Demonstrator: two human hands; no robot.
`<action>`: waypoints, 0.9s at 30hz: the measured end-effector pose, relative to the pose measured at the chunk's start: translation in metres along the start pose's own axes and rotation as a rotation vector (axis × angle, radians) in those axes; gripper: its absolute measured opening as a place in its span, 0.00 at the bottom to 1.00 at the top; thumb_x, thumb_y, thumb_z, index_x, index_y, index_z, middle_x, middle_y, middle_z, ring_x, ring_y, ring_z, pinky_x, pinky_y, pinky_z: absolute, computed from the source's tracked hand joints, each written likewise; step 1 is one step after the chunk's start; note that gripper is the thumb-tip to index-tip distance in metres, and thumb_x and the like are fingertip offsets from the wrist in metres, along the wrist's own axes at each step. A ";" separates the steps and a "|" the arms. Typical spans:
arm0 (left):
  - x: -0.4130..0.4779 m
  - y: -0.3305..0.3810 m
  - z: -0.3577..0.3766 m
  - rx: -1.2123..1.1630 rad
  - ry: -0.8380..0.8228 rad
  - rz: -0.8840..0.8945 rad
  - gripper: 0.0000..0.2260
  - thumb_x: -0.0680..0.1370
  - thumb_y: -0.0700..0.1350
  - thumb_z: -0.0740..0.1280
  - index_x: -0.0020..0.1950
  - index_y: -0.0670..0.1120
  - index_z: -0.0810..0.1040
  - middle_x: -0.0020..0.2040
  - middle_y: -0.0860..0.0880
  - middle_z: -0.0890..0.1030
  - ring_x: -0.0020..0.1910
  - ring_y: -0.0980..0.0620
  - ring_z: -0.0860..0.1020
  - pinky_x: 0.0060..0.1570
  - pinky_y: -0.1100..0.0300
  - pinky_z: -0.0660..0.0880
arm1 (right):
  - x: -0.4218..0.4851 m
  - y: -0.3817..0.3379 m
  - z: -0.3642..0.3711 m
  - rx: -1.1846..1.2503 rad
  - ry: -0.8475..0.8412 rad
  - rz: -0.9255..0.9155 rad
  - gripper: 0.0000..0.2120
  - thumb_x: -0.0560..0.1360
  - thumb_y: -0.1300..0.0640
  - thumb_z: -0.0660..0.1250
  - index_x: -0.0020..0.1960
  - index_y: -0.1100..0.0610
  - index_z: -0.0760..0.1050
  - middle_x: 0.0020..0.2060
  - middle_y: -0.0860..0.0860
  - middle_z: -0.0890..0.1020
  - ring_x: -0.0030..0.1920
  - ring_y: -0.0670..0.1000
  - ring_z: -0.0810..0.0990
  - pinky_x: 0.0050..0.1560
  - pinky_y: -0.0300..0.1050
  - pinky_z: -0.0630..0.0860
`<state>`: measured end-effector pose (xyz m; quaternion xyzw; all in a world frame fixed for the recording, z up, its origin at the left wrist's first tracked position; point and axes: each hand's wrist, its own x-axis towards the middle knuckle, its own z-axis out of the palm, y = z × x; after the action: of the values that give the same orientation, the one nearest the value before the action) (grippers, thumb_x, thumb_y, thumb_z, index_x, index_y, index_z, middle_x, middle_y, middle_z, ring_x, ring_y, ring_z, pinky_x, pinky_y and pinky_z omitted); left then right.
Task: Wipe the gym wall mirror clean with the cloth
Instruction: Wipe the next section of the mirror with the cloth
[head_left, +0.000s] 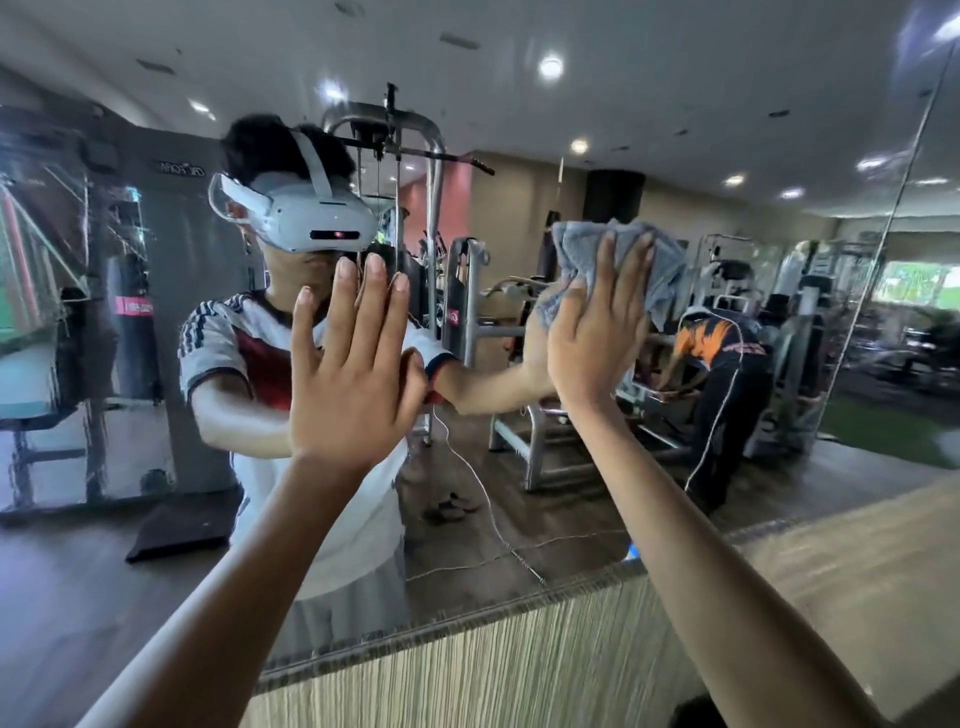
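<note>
Far left, the mirror (675, 104) is streaked with smears. A punching bag (136, 332) shows in the glass, its pink band lettered but too blurred to read. The left hand (353, 374) lies flat on the glass, fingers straight and spread, holding nothing. Right of it, the right hand (597, 332) presses the grey cloth (576, 249) against the mirror, fingers straight.

Cloth (576, 249): plain grey-blue. Wall panel (519, 670) under mirror (571, 499): beige, fine vertical streaks. Reflected shirt (363, 525): white, red chest band, dark shoulder stripes.
</note>
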<state>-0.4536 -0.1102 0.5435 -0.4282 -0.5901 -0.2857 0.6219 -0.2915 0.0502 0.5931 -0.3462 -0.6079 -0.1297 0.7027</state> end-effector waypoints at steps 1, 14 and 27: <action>0.000 0.000 0.000 -0.005 0.001 0.001 0.28 0.83 0.50 0.55 0.81 0.41 0.58 0.80 0.40 0.59 0.80 0.41 0.56 0.77 0.39 0.53 | -0.009 -0.009 0.002 0.002 0.006 -0.072 0.25 0.82 0.53 0.52 0.77 0.58 0.65 0.76 0.60 0.65 0.77 0.58 0.63 0.75 0.59 0.61; -0.003 0.004 0.002 0.014 0.006 -0.027 0.28 0.82 0.50 0.57 0.80 0.41 0.59 0.80 0.40 0.60 0.79 0.39 0.59 0.75 0.38 0.57 | -0.087 0.081 -0.013 -0.002 -0.106 0.045 0.25 0.82 0.55 0.52 0.78 0.60 0.61 0.79 0.59 0.58 0.79 0.57 0.56 0.75 0.60 0.61; -0.058 0.012 0.001 -0.058 -0.018 -0.068 0.29 0.79 0.48 0.64 0.79 0.41 0.63 0.78 0.40 0.63 0.78 0.40 0.60 0.76 0.39 0.54 | -0.180 0.083 -0.026 -0.004 -0.317 -0.610 0.22 0.84 0.48 0.47 0.76 0.49 0.62 0.80 0.51 0.55 0.79 0.51 0.57 0.54 0.50 0.67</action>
<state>-0.4517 -0.1128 0.4848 -0.4281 -0.6013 -0.3199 0.5940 -0.2626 0.0507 0.3952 -0.1658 -0.7847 -0.2798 0.5278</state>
